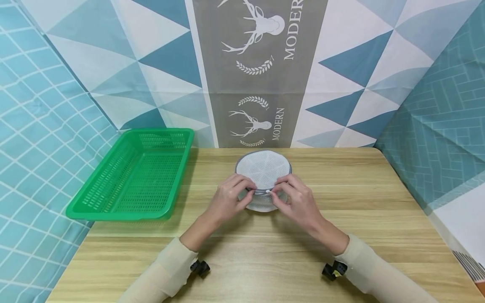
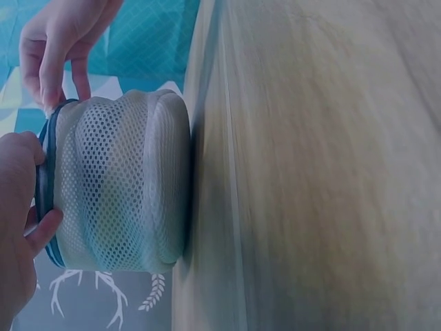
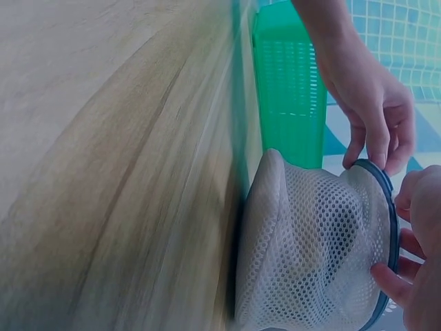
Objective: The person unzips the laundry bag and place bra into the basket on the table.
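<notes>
- the mesh bag stands upright on the worktop, its near rim between both hands
- the zip pull lies nearer the right hand, which pinches it
- the left hand pinches the rim further left

White mesh bag (grey-rimmed) stands on table.

Wood-grain table bears green basket, white mesh bag.
</notes>
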`<state>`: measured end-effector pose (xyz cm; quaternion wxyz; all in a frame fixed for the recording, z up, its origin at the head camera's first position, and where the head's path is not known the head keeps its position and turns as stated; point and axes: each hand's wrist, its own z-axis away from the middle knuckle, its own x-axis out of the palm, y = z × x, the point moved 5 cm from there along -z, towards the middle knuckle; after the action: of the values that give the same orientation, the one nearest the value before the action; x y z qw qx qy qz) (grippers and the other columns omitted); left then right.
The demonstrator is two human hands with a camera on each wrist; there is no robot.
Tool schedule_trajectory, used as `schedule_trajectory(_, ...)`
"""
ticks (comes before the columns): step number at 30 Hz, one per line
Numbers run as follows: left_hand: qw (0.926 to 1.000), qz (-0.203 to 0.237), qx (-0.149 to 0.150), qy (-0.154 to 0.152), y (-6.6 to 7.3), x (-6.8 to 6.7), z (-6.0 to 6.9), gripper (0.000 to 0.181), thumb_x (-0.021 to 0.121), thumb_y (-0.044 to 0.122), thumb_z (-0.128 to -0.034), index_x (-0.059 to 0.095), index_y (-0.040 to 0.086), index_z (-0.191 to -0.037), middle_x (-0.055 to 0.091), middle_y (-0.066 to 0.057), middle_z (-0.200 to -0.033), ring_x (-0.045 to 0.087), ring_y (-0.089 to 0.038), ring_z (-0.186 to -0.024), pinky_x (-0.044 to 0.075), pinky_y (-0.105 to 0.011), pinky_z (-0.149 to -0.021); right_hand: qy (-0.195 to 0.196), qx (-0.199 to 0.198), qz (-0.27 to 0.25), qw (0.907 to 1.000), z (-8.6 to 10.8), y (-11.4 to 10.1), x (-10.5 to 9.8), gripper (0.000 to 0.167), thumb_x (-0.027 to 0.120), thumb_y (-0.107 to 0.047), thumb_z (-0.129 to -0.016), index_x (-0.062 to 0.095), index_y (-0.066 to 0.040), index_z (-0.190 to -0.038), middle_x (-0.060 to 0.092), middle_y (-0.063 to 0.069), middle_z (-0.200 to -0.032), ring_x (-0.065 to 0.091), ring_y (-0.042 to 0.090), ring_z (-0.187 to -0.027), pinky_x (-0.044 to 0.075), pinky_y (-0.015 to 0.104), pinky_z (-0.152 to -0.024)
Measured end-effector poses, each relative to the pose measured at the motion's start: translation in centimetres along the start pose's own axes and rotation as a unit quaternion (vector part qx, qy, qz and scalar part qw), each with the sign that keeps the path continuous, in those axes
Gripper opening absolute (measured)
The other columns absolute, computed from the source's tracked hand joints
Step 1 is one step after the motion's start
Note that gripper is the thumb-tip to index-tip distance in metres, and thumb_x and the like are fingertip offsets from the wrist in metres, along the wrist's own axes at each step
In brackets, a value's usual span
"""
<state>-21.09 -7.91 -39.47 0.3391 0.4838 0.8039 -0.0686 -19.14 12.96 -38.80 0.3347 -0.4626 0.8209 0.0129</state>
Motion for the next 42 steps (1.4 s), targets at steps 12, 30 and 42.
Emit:
schedule_trajectory(12, 0.9999, -0.003, 0.007, -0.008, 0.57, 0.29, -0.24, 0.014, 0.088, 0.001, -0.0899, 0.080, 0.009, -0.099, 0.081, -0.004, -0.102, 0.078, -0.021, -0.098, 0.068, -0.034, -0.087, -0.001, -0.003, -0.001, 1.0000, 0.04, -0.09, 0.20, 0.013, 0.088, 0.003, -0.083, 0.079, -0.005, -0.088, 0.077, 0.010, -0.103, 0.075, 0.025, -0.094, 0.064, 0.033, -0.075)
schedule_trajectory(30, 0.9999, 0.000, -0.003, -0.016, 0.03, 0.25, -0.11, 0.014, 0.084, 0.001, -0.0907, 0.077, 0.008, -0.100, 0.081, -0.005, -0.103, 0.078, -0.021, -0.099, 0.069, -0.037, -0.089, -0.002, -0.009, -0.001, 1.0000, -0.13, 0.15, -0.34, 0.013, 0.089, 0.003, -0.084, 0.079, -0.004, -0.087, 0.077, 0.013, -0.105, 0.076, 0.027, -0.097, 0.065, 0.032, -0.075)
schedule_trajectory(42, 0.9999, 0.003, -0.005, -0.014, -0.07, -0.01, -0.10, 0.013, 0.081, 0.002, -0.0905, 0.076, 0.009, -0.101, 0.080, -0.006, -0.102, 0.077, -0.021, -0.098, 0.069, -0.036, -0.089, -0.002, -0.007, 0.000, 1.0000, -0.05, 0.07, -0.45, 0.012, 0.088, 0.002, -0.083, 0.079, -0.005, -0.087, 0.077, 0.011, -0.104, 0.075, 0.024, -0.095, 0.065, 0.032, -0.076)
